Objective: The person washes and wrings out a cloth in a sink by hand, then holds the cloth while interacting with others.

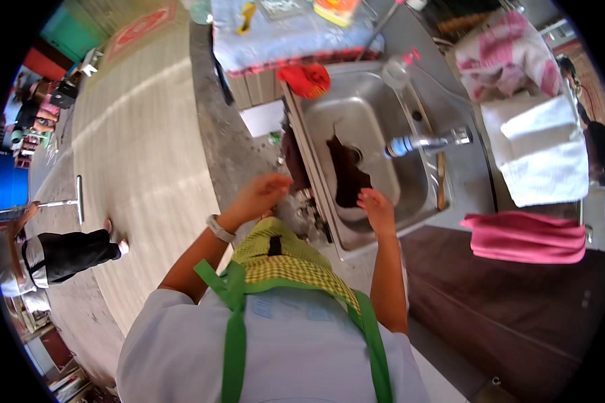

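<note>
Over the floor just left of the sink, my left hand [265, 195] is held out with its fingers stretched and nothing in them. My right hand [379, 211] is at the sink's near side, its fingers loosely curved and apart. Its fingertips overlap the near corner of a dark brown, flat piece that looks like cloth [347, 171]. Whether they touch it I cannot tell. That piece lies in the metal sink [383, 101], beside the drain [357, 154]. A tap [430, 142] with a blue end reaches over the basin from the right.
A red cloth [306, 80] hangs on the sink's far left corner, and a pump bottle [397, 71] stands at its far right. White towels [541, 148] and a pink towel [524, 238] hang at right. A person [60, 258] holding a squeegee [80, 200] is at far left.
</note>
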Tool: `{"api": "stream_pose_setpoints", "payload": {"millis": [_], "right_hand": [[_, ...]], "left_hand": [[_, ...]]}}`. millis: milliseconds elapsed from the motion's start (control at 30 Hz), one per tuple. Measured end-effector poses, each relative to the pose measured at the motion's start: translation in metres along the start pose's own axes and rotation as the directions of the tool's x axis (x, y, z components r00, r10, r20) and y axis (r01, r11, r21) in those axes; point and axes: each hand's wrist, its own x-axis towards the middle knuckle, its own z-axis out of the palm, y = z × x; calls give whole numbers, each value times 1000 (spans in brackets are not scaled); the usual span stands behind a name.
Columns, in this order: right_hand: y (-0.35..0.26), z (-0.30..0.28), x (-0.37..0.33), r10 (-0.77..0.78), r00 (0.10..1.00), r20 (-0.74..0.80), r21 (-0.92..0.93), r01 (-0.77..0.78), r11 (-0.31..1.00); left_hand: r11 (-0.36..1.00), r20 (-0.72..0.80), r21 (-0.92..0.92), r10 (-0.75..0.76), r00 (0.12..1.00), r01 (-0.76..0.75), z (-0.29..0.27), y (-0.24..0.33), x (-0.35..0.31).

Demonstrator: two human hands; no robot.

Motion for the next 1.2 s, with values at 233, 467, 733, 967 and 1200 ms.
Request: {"api": "stream_pose_setpoints", "payload": {"millis": [233, 467, 733, 967, 1200], "right_hand": [[-9, -11, -28, 57, 993, -107, -35, -61, 998], [-4, -28, 14, 196, 975, -104, -182, -213, 960], [113, -71, 141, 244, 951, -192, -371, -300, 879], [197, -69, 188, 260, 963, -73, -494, -262, 829], [148, -54, 197, 358, 905, 227, -130, -337, 933]], "left_hand": [[997, -15, 19, -70, 997, 70, -6, -8, -31], [996, -178, -15, -94, 980, 93, -13, -28, -19], [997, -357, -23, -82, 931, 79, -4, -54, -42], [996, -562, -90, -74, 824, 28, 55, -16, -14], [994, -516, -61, 45, 855, -89, 115, 38, 14]]}}
